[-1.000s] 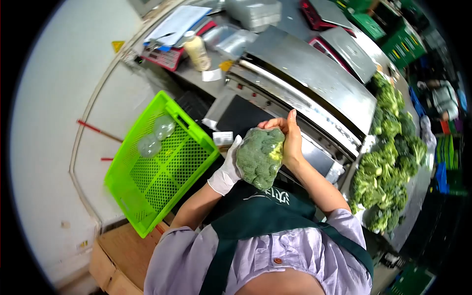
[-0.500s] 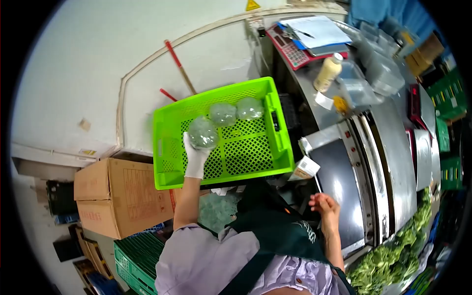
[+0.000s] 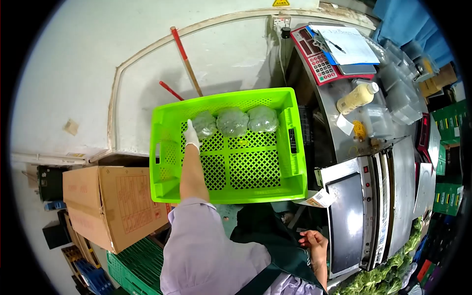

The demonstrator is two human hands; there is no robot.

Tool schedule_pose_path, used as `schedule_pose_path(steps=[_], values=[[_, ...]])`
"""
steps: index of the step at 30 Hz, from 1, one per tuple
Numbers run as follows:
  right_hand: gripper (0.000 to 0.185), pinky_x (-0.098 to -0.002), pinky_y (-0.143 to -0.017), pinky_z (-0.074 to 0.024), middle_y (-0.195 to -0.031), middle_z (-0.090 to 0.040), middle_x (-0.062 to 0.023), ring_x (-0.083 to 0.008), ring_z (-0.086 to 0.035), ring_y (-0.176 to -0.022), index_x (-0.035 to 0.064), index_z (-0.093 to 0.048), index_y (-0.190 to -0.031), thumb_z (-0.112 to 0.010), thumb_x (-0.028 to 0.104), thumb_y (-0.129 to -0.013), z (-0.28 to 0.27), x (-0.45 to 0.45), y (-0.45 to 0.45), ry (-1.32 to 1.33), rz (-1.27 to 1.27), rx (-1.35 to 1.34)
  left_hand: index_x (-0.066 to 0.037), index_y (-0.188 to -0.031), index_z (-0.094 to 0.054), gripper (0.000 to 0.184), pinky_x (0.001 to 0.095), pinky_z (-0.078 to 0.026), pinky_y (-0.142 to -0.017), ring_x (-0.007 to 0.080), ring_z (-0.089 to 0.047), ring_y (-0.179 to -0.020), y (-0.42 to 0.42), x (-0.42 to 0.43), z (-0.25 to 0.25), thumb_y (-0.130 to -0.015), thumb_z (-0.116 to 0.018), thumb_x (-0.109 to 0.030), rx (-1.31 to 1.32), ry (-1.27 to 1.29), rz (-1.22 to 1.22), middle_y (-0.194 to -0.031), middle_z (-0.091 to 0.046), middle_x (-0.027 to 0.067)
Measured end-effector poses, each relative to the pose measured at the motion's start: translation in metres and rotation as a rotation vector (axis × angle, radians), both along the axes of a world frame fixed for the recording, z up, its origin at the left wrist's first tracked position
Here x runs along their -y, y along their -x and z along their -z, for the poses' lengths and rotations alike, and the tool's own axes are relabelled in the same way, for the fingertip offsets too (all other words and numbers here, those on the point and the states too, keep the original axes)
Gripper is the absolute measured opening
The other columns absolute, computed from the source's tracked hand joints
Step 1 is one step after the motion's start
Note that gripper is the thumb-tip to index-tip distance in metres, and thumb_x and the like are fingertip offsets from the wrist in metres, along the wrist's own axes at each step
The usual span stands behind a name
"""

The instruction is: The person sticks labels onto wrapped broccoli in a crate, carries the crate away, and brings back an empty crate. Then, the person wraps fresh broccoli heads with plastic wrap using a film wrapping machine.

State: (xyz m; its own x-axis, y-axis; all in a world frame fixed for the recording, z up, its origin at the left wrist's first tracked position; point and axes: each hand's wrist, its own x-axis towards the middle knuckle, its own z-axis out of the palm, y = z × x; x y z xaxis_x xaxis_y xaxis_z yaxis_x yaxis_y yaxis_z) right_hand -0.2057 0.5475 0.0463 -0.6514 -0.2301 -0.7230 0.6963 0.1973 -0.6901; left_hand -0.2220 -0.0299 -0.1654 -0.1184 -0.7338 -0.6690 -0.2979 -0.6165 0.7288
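Three film-wrapped broccoli heads lie in a row along the far side of the green crate. My left hand, in a white glove, reaches into the crate and touches the leftmost wrapped broccoli; its fingers are partly hidden behind it. The middle wrapped broccoli and the right one sit beside it. My bare right hand is near the apron, left of the wrapping machine's dark plate, with its fingers curled and nothing visible in them.
At the upper right, the steel counter bears a red scale, a bottle and clear plastic trays. Loose broccoli lies at the lower right. A cardboard box stands left of the crate, above green crates.
The left hand and its wrapped broccoli have gone down to the crate's far left, in line with the other two. The right hand is lower in view. The camera view has shifted.
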Motion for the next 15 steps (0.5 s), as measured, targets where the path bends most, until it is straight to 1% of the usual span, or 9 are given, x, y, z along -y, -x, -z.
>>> schedule_pose_path(steps=[2, 4, 7, 8, 9, 10, 11, 12, 15], values=[[0.021, -0.024, -0.061, -0.0471, -0.09, -0.065, -0.0108, -0.0132, -0.06, -0.068, -0.0029, -0.061, -0.09, -0.054, 0.017, -0.09, 0.0, 0.002, -0.001, -0.003, 0.012, 0.005, -0.008, -0.137, -0.029, 0.081, 0.0598, -0.031, -0.094, 0.0356, -0.039, -0.121, -0.006, 0.005, -0.015, -0.081, -0.038, -0.067, 0.04, -0.015, 0.122, -0.137, -0.038, 0.0131], [0.021, -0.024, -0.062, -0.0477, -0.091, -0.065, -0.0104, -0.0132, -0.061, -0.068, -0.0025, -0.061, -0.09, -0.054, 0.017, -0.09, -0.001, 0.002, -0.003, -0.019, 0.015, 0.044, -0.011, -0.138, -0.028, 0.084, 0.0582, -0.033, -0.094, 0.0356, -0.042, -0.118, -0.006, -0.002, -0.039, -0.08, -0.036, -0.071, 0.026, -0.053, 0.185, -0.139, -0.035, 0.0115], [0.021, -0.0221, -0.064, -0.0485, -0.09, -0.065, -0.0062, -0.0102, -0.06, -0.071, -0.0006, -0.062, -0.095, -0.053, 0.018, -0.091, 0.004, -0.006, -0.003, -0.013, -0.069, 0.02, -0.017, -0.139, -0.027, 0.085, 0.0561, -0.034, -0.093, 0.0331, -0.048, -0.113, -0.01, -0.01, -0.046, -0.077, -0.035, -0.075, -0.154, -0.115, 0.404, -0.14, -0.034, 0.0083], [0.021, -0.0213, -0.064, -0.0483, -0.089, -0.065, -0.004, -0.0087, -0.06, -0.071, 0.0004, -0.062, -0.095, -0.053, 0.019, -0.091, 0.008, -0.008, -0.004, 0.028, -0.039, 0.047, -0.018, -0.137, -0.031, 0.082, 0.0496, -0.039, -0.09, 0.0289, -0.05, -0.11, -0.015, 0.017, -0.005, -0.077, -0.039, -0.073, -0.299, -0.204, 0.533, -0.134, -0.041, 0.0066], [0.02, -0.0208, -0.064, -0.0482, -0.089, -0.065, -0.0026, -0.0081, -0.059, -0.071, 0.0018, -0.063, -0.094, -0.053, 0.019, -0.091, 0.012, -0.011, -0.005, 0.054, -0.066, 0.006, -0.018, -0.132, -0.039, 0.072, 0.0408, -0.043, -0.085, 0.0229, -0.052, -0.105, -0.003, 0.012, -0.006, -0.08, -0.047, -0.066, -0.407, -0.252, 0.59, -0.124, -0.049, 0.0048], [0.021, -0.0205, -0.064, -0.048, -0.089, -0.065, -0.0017, -0.0077, -0.059, -0.071, 0.0032, -0.063, -0.095, -0.053, 0.021, -0.091, 0.02, -0.016, -0.007, 0.081, -0.052, -0.016, -0.018, -0.125, -0.047, 0.055, 0.0326, -0.047, -0.078, 0.0196, -0.055, -0.097, 0.0, 0.004, -0.011, -0.082, -0.056, -0.052, -0.465, -0.159, 0.649, -0.117, -0.054, 0.004], [0.021, -0.0199, -0.064, -0.0465, -0.084, -0.063, -0.0013, -0.0062, -0.058, -0.07, 0.0032, -0.064, -0.093, -0.055, 0.022, -0.09, 0.012, -0.014, -0.004, 0.051, -0.065, 0.008, -0.013, -0.122, -0.051, 0.05, 0.0303, -0.05, -0.075, 0.0199, -0.057, -0.093, 0.005, 0.0, -0.015, -0.081, -0.063, -0.04, -0.461, -0.221, 0.474, -0.116, -0.054, 0.0065], [0.023, -0.02, -0.06, -0.0472, -0.086, -0.064, -0.0013, -0.0067, -0.059, -0.069, 0.0033, -0.063, -0.094, -0.055, 0.024, -0.09, 0.024, -0.017, -0.009, 0.098, -0.009, -0.006, -0.005, -0.119, -0.052, 0.053, 0.0307, -0.052, -0.074, 0.0216, -0.058, -0.091, 0.011, -0.008, -0.022, -0.079, -0.066, -0.037, -0.248, -0.019, 0.415, -0.115, -0.054, 0.0087], [0.021, -0.0206, -0.057, -0.0467, -0.082, -0.064, -0.0015, -0.0067, -0.058, -0.064, 0.0014, -0.063, -0.09, -0.055, 0.021, -0.089, 0.023, -0.019, -0.011, 0.107, 0.019, -0.064, 0.004, -0.121, -0.047, 0.07, 0.0334, -0.052, -0.069, 0.0276, -0.058, -0.092, 0.04, -0.076, -0.07, -0.075, -0.068, -0.044, 0.436, 0.496, 0.34, -0.12, -0.05, 0.0185]])
